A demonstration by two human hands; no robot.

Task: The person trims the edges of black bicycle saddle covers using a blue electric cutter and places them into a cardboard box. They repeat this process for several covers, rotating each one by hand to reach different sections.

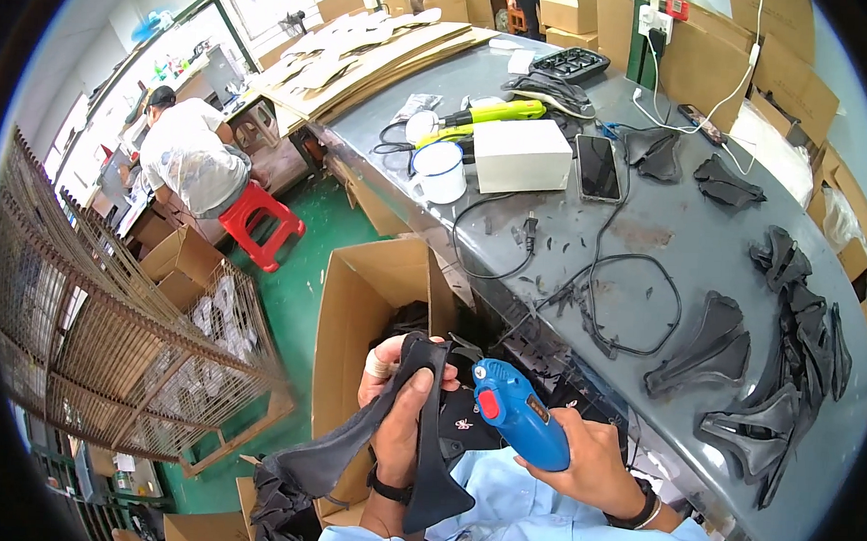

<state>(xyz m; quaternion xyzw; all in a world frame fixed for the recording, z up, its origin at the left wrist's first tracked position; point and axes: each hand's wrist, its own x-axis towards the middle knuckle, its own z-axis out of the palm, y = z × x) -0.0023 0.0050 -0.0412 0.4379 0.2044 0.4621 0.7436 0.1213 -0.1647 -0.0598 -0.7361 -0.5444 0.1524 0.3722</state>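
Note:
My left hand (403,409) is closed on a black, soft-looking molded piece (334,452) with two long arms that hang down on either side of the wrist. White tape is wrapped round one finger. In my right hand (590,459) is a blue hand-held power tool (522,416) with a red button, its front end close to the upper part of the black piece. Whether the tool touches the piece, I cannot tell. Under both hands stands an open cardboard box (365,282) with dark things inside.
More black molded pieces (706,350) lie on the grey table (648,236) to the right. A white mug (440,172), white box (523,155), phone (598,167) and black cable (681,305) are farther back. At left are a wire cage (111,353) and a seated person (192,154).

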